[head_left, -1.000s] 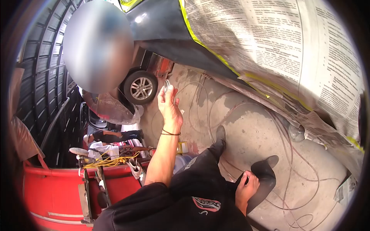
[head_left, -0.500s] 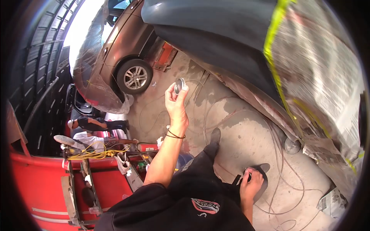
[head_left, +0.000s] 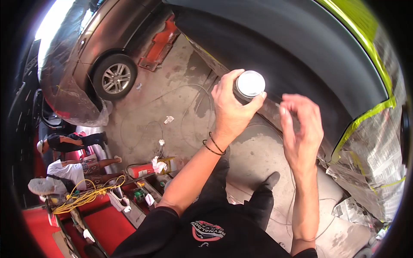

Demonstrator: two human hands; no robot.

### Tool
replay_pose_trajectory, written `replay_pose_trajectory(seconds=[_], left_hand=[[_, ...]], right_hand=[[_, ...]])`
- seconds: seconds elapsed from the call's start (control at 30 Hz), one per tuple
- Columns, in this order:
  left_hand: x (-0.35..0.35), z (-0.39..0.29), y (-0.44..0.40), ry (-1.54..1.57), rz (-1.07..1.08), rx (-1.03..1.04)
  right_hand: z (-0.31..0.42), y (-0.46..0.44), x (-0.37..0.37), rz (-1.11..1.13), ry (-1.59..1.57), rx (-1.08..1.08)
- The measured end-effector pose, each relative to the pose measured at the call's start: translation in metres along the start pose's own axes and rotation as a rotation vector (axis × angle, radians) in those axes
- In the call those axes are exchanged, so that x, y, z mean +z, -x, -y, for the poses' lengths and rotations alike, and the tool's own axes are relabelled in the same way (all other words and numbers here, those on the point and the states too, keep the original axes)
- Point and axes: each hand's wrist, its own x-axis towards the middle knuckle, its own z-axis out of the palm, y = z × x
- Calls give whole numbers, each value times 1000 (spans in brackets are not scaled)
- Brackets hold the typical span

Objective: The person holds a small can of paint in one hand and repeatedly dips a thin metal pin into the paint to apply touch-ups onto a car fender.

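My left hand [head_left: 230,105] is closed round a small round can [head_left: 251,84] with a bright silver-white top and a dark side. The top faces up towards me. A little to the right of the can, my right hand [head_left: 303,122] is raised with its fingers curved and the thumb apart from them. Nothing shows in it, though it is slightly blurred. Behind both hands is a dark grey car body panel [head_left: 275,47], edged with yellow-green masking tape [head_left: 361,120].
Masking paper [head_left: 365,159] covers the car's right part. A brown car with a wheel [head_left: 115,76] stands at upper left, beside a red floor piece [head_left: 159,45]. Hoses cross the concrete. Two people [head_left: 64,142] are at left, near a yellow cord [head_left: 86,195] and red cart [head_left: 107,223].
My left hand has brought the can rightward, and its top now faces me. My right hand has risen from low beside my leg to near the can. The view has shifted.
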Motion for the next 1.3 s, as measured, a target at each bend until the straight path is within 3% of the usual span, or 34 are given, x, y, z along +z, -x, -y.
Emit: replay_pose_trajectory(seconds=[0.23,0.63,0.87,1.1,1.17,1.2,1.3], left_hand=[[0,14,-23,-42,-38,47],[-4,17,-17,-33,-45,-41],[-9,22,-17,-32,-70,-46],[-22,27,-17,-50,-43,-84],[-22,28,-12,-54,-56,-74],[-24,29,-14,-53,-56,-69],[-30,33,-13,-67,-88,-59]], right_hand=[[26,-79,32,75,172,-128],[31,-97,61,293,480,-192],[40,-95,62,292,471,-210],[61,-85,67,82,193,-192],[50,-74,78,235,406,-287],[54,-67,82,233,272,-158],[61,-63,83,213,319,-224]])
